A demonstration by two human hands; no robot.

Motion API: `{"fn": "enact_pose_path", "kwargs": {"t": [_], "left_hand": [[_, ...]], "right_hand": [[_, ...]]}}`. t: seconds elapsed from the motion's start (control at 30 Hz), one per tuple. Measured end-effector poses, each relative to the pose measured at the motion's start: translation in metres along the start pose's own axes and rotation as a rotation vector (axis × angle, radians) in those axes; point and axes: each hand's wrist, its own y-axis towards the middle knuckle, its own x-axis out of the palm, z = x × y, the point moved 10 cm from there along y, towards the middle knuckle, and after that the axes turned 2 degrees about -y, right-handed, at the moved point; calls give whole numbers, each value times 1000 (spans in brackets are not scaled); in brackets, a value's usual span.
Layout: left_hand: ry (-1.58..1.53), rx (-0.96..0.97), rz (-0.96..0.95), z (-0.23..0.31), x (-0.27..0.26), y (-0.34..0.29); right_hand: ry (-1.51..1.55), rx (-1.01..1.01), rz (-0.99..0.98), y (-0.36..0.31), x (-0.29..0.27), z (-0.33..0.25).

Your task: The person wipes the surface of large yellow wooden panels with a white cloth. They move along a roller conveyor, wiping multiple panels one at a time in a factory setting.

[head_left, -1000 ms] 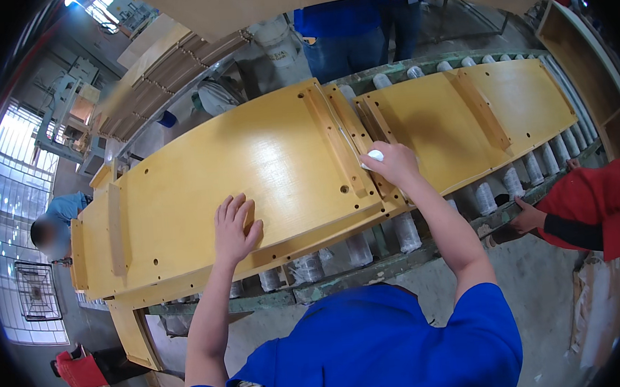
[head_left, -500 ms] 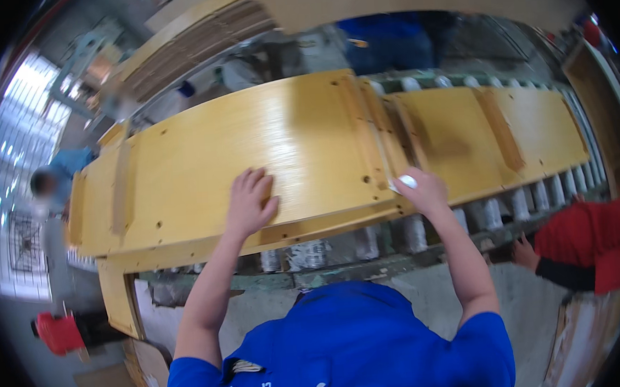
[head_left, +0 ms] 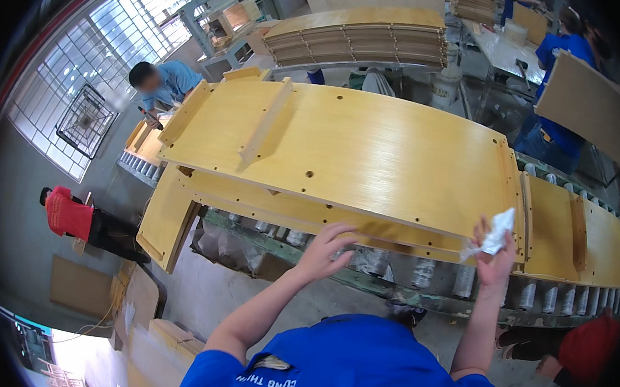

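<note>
A long yellow wooden panel [head_left: 386, 153], slightly curved, with holes and cross strips, lies on top of another yellow panel [head_left: 254, 200] on a roller conveyor. My left hand [head_left: 325, 251] is open, fingers spread and empty, by the near edge of these panels. Over the right end of the upper panel, my right hand [head_left: 495, 264] is closed around a crumpled white plastic packet [head_left: 499, 230]. A cross strip [head_left: 266, 121] stands up from the panel's left part.
More yellow panels [head_left: 553, 228] lie along the rollers [head_left: 464, 281] to the right. A co-worker in light blue [head_left: 175, 84] bends at the far left end. Another in red [head_left: 70, 215] stands left. At the far right a person carries a brown board [head_left: 585, 106]. Stacked panels [head_left: 358, 45] stand behind.
My left hand has come off the panel's top to its near side. My right hand has lifted from the panel's edge with the packet, which now shows more fully. The view has swung left.
</note>
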Motion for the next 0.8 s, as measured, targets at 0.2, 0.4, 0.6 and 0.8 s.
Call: {"fn": "enact_pose_path", "kwargs": {"t": [0.2,0.4,0.6,0.8], "left_hand": [[81,-258,280,-94,-128,-100],[265,-173,441,-148,-243,-81],[519,-166,480,-218,-310,-6],[776,-282,316,-276,-301,54]], "right_hand": [[84,317,-329,20,104,154],[-327,266,-430,56,234,248],[-689,63,-461,122,341,298],[-1044,-408,-275,226,389,296]]}}
